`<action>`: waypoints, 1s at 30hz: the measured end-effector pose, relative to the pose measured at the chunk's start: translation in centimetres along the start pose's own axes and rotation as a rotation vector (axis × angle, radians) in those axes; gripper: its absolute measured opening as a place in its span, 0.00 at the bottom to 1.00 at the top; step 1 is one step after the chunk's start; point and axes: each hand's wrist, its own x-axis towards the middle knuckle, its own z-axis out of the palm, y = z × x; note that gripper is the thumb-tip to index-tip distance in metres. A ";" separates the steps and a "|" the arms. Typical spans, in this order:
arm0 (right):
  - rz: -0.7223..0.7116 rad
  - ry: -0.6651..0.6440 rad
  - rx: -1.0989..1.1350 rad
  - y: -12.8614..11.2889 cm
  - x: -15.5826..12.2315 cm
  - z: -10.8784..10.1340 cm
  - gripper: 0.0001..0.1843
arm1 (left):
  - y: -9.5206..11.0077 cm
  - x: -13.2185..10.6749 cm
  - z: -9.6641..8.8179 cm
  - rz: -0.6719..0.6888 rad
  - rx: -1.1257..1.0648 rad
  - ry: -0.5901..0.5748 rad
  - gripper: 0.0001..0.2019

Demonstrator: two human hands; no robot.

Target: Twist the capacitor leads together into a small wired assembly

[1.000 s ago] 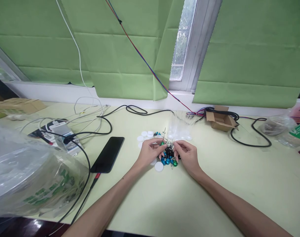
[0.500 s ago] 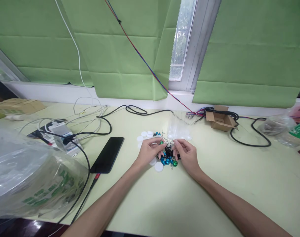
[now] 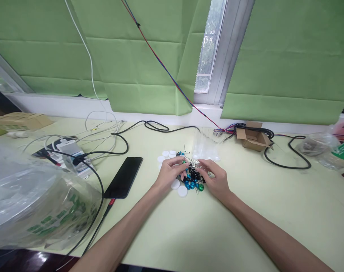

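A pile of small parts lies on the table: shiny blue pieces (image 3: 192,185), a green one (image 3: 201,187), black pieces (image 3: 193,174) and thin silver wire-like pieces (image 3: 193,162). My left hand (image 3: 172,172) is at the pile's left side, thumb and fingers pinched on a small green piece (image 3: 184,162) with a thin pin standing up from it. At the right side, my right hand (image 3: 215,176) has its fingers bent together against the silver pieces; what they grip is too small to make out. White round caps (image 3: 182,190) lie around the left of the pile.
Clear plastic tubes (image 3: 206,145) lie behind the pile. A black phone (image 3: 123,177) is left of my hands, with a plugged-in power strip (image 3: 75,155) beyond it. A large plastic bag (image 3: 47,204) fills the left front. An open cardboard box (image 3: 253,141) stands at the back right.
My right hand's fingers have shifted down and in over the silver pieces. The left hand has moved slightly left with the green piece.
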 end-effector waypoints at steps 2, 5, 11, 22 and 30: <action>-0.011 0.009 -0.009 0.0 0.1 0.0 0.09 | 0.0 0.0 0.0 -0.001 0.003 -0.001 0.12; -0.031 0.017 -0.015 -0.1 0.2 -0.1 0.07 | 0.1 -0.1 0.1 -0.005 0.004 0.000 0.12; -0.066 0.041 -0.012 0.0 0.2 0.0 0.06 | 0.2 -0.2 0.2 0.004 0.012 -0.013 0.12; -0.040 0.057 0.033 0.5 -0.2 0.2 0.06 | 0.0 -0.1 0.1 0.022 0.044 -0.049 0.13; -0.038 0.049 0.005 0.6 -0.3 0.1 0.06 | 0.0 -0.1 0.1 0.020 0.047 -0.045 0.14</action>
